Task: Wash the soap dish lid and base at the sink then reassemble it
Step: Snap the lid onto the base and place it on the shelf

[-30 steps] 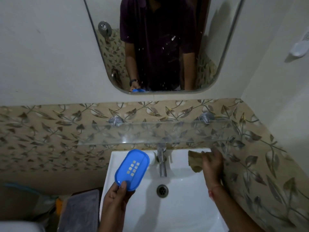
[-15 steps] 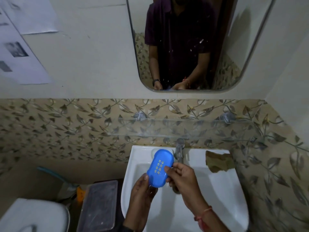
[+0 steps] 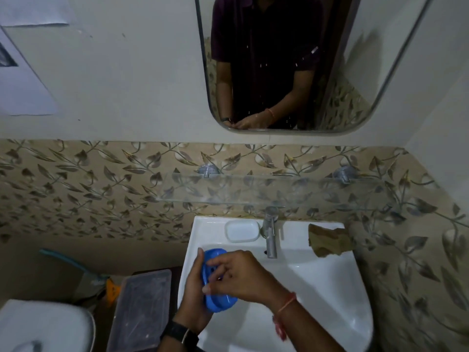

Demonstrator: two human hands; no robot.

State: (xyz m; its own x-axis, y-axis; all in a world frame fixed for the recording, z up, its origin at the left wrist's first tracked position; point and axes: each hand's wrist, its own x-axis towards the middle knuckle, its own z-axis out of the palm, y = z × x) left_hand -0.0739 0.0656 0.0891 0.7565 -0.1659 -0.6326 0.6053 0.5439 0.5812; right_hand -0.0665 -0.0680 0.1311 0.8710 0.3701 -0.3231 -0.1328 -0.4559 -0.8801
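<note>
You were at the washing step: your left hand [image 3: 196,283] cupped the blue soap dish part [image 3: 215,299] at lower centre of the frame, over the sink [image 3: 317,288], while your right hand [image 3: 241,276] lay curled on its face, apparently rubbing. The next move likely called for water from the tap [image 3: 270,232], which showed no flow. A second earlier your right hand was at the brown cloth [image 3: 330,241] on the sink's back rim.

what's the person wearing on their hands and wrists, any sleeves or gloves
Both hands are bare, with no gloves. The left hand has a dark watch or band with a black strap at the wrist. The right hand has a thin orange-red thread tied round the wrist, loose ends hanging. No sleeves reach either forearm in view.
</note>
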